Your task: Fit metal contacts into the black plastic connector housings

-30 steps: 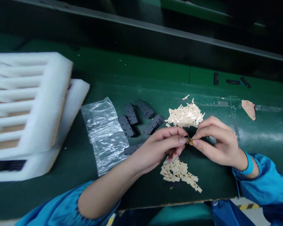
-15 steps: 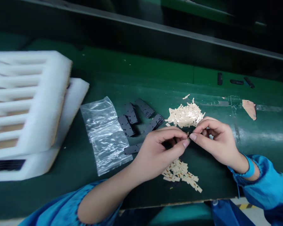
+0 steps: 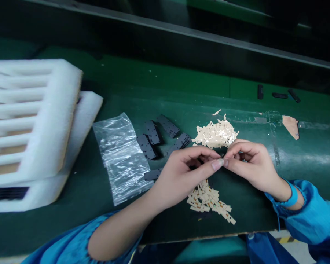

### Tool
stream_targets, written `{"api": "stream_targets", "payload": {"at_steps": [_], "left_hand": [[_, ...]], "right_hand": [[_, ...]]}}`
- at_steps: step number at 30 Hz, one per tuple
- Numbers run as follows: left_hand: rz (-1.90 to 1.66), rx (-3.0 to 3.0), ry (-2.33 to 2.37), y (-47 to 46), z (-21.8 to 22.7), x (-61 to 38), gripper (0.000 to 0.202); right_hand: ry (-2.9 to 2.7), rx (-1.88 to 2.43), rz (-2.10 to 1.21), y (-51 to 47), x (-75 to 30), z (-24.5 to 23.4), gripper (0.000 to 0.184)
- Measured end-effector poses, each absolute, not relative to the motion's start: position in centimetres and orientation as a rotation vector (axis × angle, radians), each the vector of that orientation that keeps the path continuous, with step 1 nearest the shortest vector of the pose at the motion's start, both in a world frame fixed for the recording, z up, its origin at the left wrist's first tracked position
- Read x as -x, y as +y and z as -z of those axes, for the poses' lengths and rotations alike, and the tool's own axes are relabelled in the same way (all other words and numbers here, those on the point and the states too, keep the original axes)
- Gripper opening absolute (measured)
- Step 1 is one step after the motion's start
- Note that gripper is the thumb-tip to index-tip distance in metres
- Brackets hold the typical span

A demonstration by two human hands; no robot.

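My left hand (image 3: 184,172) and my right hand (image 3: 250,163) meet fingertip to fingertip above the green bench (image 3: 181,95), both pinched on one tiny part that I cannot make out. Just beyond the fingers lies a far pile of small cream strips (image 3: 216,134). A near pile of cream strips with orange marks (image 3: 209,201) lies under my left hand. Several dark grey perforated plates (image 3: 159,137) lie left of the hands, and one more plate (image 3: 152,174) sits beside my left wrist.
A crumpled clear plastic bag (image 3: 121,156) lies left of the plates. Stacked white foam trays (image 3: 33,124) fill the left side. Three small black pieces (image 3: 277,94) and a torn brown patch (image 3: 290,125) lie at the far right. The bench's front edge (image 3: 209,236) is close below the hands.
The pinch has drifted slightly up and away from me, towards the far cream pile. The small orange piece seen between the fingertips a second ago is now hidden.
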State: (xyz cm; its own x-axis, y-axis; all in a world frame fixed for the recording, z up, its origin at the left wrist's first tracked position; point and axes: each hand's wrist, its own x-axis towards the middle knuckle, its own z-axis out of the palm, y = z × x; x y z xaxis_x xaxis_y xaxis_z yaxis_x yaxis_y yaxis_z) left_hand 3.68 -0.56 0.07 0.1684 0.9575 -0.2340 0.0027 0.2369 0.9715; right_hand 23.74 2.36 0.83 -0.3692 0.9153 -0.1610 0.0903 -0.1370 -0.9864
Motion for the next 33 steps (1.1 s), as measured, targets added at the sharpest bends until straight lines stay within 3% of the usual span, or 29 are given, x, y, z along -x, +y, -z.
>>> {"api": "stream_targets", "payload": {"at_steps": [5, 9, 18, 25, 33], "left_hand": [[-0.812, -0.953, 1.041, -0.2, 0.2, -3.3, 0.021], [-0.828, -1.003, 1.033, -0.3, 0.2, -3.6, 0.023], [-0.926, -1.415, 1.357, -0.5, -0.9, -1.9, 0.024], [-0.206, -1.877, 1.765, -2.9, -2.3, 5.8, 0.027], [-0.178, -1.851, 1.837, -3.5, -1.5, 4.6, 0.022]], "right_hand": [[-1.231, 1.028, -1.936, 2.2, -23.5, -0.7, 0.015], [-1.11, 1.011, -2.026, 2.0, -23.1, -0.5, 0.016], [-1.168, 1.184, -1.879, 2.0, -23.7, 0.6, 0.01], [-1.258, 1.277, -1.809, 2.7, -23.8, 1.4, 0.01], [-1.285, 1.253, -1.8, 2.7, -23.6, 1.5, 0.011]]}}
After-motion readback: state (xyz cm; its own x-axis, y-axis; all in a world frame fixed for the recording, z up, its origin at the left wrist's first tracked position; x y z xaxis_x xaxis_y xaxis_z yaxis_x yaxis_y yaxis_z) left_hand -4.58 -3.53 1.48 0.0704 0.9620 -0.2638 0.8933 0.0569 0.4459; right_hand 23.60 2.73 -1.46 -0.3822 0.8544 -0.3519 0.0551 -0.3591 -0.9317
